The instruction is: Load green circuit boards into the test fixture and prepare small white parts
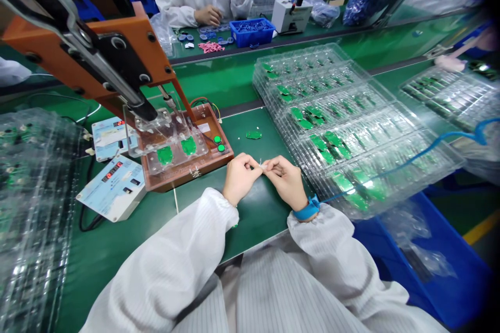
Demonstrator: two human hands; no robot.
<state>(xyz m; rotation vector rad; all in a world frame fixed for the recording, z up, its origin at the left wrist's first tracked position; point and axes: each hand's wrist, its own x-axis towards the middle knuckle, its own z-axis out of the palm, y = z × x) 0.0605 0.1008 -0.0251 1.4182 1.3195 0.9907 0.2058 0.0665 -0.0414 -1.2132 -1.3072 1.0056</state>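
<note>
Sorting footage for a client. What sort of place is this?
Most likely an electronics assembly line in a factory: stacked clear trays of green circuit boards, a benchtop press fixture holding two such boards, and a blue wrist strap, probably anti-static.

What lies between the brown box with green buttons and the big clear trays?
A small green circuit board lies on the green mat in the head view.

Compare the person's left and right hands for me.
The right hand wears a blue wrist strap with a blue cord; the left hand shows none. The left hand sits nearer the brown fixture than the right hand. Both pinch a small white piece above the green bench mat.
</note>
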